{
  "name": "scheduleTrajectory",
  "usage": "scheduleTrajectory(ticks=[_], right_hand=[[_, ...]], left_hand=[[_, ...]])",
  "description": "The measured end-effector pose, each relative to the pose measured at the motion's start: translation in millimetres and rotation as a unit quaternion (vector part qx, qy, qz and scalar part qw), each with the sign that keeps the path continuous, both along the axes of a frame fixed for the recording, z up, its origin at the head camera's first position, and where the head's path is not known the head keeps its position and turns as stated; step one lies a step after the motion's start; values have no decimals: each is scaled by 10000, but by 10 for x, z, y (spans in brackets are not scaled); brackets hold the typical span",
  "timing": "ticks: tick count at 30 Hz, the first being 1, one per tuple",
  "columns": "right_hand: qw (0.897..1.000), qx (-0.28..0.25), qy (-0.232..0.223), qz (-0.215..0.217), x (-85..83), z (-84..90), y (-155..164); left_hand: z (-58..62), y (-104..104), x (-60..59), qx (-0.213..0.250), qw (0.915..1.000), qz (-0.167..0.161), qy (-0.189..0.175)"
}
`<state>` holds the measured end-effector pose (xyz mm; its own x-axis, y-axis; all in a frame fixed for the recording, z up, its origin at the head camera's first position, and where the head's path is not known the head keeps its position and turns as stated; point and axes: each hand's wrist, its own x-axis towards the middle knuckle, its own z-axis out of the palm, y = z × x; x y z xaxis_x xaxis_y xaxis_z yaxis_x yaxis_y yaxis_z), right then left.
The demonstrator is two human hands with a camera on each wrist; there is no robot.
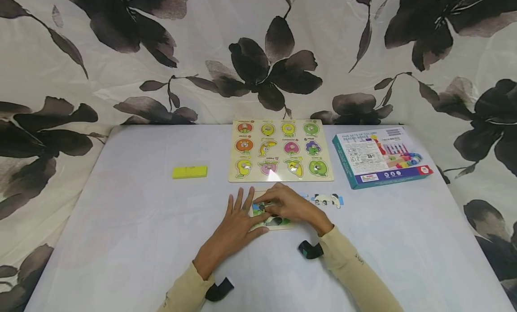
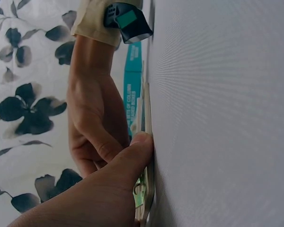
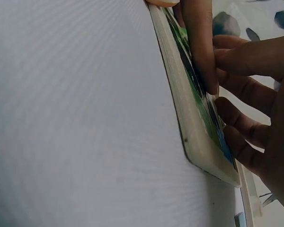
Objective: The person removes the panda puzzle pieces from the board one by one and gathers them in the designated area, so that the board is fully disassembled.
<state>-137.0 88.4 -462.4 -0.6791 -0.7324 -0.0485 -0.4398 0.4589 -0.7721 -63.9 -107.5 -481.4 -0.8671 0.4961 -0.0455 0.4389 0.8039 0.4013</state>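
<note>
A small wooden puzzle tray (image 1: 278,224) with a green and blue picture lies flat on the table in front of me. My left hand (image 1: 241,211) lies flat at the tray's left edge, fingers straight, with the thumb (image 2: 135,156) pressed against the rim (image 2: 149,189). My right hand (image 1: 269,205) arches over the tray with curled fingers and pinches a puzzle piece (image 1: 260,208) at its surface. In the right wrist view its fingertips (image 3: 209,82) touch the picture face of the tray (image 3: 189,118). Loose panda pieces (image 1: 326,199) lie just right of the hands.
A fruit peg-puzzle board (image 1: 280,179) lies beyond the hands. A teal box (image 1: 379,157) sits at the back right, and a yellow block (image 1: 189,172) at the left. A white cloth covers the table (image 1: 141,222). A flowered curtain hangs behind.
</note>
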Motion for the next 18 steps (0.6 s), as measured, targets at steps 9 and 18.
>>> scheduleTrajectory(ticks=[9,18], right_hand=[[9998,-165,-131,-39,-3,2,13],[9995,-164,-230,-160,-10,-18,21]], left_hand=[[9,10,-1,-76,10000,-10,8],[-6,4,-5,-64,10000,-27,37]])
